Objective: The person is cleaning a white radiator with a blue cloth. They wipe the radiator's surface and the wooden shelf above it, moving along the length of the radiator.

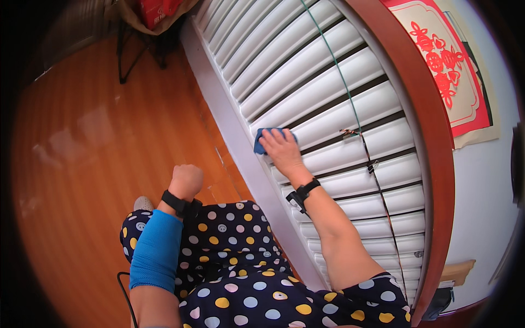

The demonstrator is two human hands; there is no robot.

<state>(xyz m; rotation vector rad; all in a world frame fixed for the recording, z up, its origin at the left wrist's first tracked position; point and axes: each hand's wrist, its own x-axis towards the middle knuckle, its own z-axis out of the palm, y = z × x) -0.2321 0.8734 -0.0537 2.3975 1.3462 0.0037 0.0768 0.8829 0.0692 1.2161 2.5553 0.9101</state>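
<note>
My right hand [283,151] presses a folded blue cloth [259,146] against the lower end of the white columns of a radiator [332,108]. Its fingers are spread over the cloth, which partly shows beyond the fingertips. My left hand [187,180] is curled into a fist above the wooden floor, near my knee. Nothing shows in that fist, and its palm side is hidden. Each wrist wears a black strap with a small device, and a blue sleeve [158,250] covers my left forearm.
A green and dark cord [348,92] runs across the radiator, with a clip on it. Along its top lies a reddish-brown wooden ledge [441,184]; a pale base strip [236,141] borders the floor [102,156]. A paper bag [137,18] with red contents sits above black metal legs.
</note>
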